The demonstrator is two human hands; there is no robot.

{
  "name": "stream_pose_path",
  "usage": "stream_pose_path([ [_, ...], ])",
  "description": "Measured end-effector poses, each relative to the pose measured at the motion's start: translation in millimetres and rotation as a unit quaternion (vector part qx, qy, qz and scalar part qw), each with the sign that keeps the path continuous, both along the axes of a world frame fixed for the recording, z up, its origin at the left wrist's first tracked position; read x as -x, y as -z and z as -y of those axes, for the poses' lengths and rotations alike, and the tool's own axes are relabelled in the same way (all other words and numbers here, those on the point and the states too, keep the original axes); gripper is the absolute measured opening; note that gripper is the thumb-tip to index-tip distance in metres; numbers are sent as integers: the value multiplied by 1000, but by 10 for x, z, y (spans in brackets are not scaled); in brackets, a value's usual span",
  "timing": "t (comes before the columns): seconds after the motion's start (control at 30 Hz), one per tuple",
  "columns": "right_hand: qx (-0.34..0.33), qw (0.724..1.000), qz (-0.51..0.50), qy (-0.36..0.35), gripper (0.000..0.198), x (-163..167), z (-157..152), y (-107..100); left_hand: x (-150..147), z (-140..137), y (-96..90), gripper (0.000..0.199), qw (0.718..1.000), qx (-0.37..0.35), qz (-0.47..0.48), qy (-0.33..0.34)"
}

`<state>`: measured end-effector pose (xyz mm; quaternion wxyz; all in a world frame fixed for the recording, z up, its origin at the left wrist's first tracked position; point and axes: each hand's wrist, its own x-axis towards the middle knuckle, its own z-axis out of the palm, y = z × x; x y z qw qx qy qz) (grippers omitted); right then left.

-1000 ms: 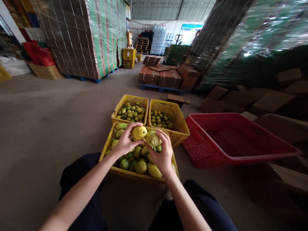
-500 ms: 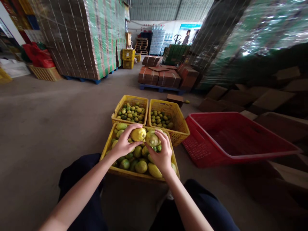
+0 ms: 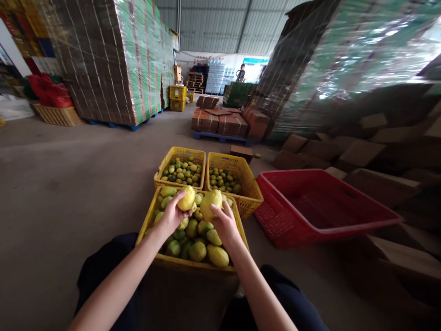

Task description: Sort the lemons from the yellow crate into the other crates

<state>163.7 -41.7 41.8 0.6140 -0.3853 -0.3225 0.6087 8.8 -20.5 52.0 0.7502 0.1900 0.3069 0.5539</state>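
My left hand [image 3: 174, 214] is closed round a yellow lemon [image 3: 187, 198], thumb on the near side. Held in my right hand [image 3: 225, 221] is a second, slightly larger lemon [image 3: 211, 205], pale yellow, its fingers partly hidden behind the fruit. Both lemons are above the near yellow crate [image 3: 148, 218], a small gap apart. Inside that crate lie many green and yellow lemons [image 3: 197, 251], some of them hidden by my hands.
Two yellow crates of smaller fruit, a left one [image 3: 156, 171] and a right one [image 3: 251, 184], stand just beyond. A red crate [image 3: 275, 220] sits at right beside scattered cardboard boxes [image 3: 365, 149]. Wrapped pallet stacks [image 3: 141, 69] rise behind. A person [image 3: 241, 73] is far off.
Both lemons have been turned in my hands, so other sides show. My hands have moved slightly apart. The view has tilted up and shifted a little to the right.
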Motion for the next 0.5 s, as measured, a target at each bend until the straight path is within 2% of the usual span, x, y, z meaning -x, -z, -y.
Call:
stream_pose_path([
  [0.13,67,992,-76,-72,21,3,-48,-12,-49,-21,-9,27,990,64,112,49],
  [0.2,108,984,-106,-93,25,-1,-63,-20,-79,-27,-8,31,985,74,141,61],
  [0.27,137,979,-128,-77,28,-13,-93,-14,-119,-45,-3,31,986,76,142,51],
  [0.37,163,978,-125,-16,23,-55,-173,50,-179,-84,-4,28,987,97,126,21],
  [0.43,160,982,-102,-2,20,-106,-240,131,-198,-102,-20,26,984,121,131,7],
  [0.5,109,991,-73,-38,22,-165,-300,224,-190,-102,-49,26,980,137,145,12],
])
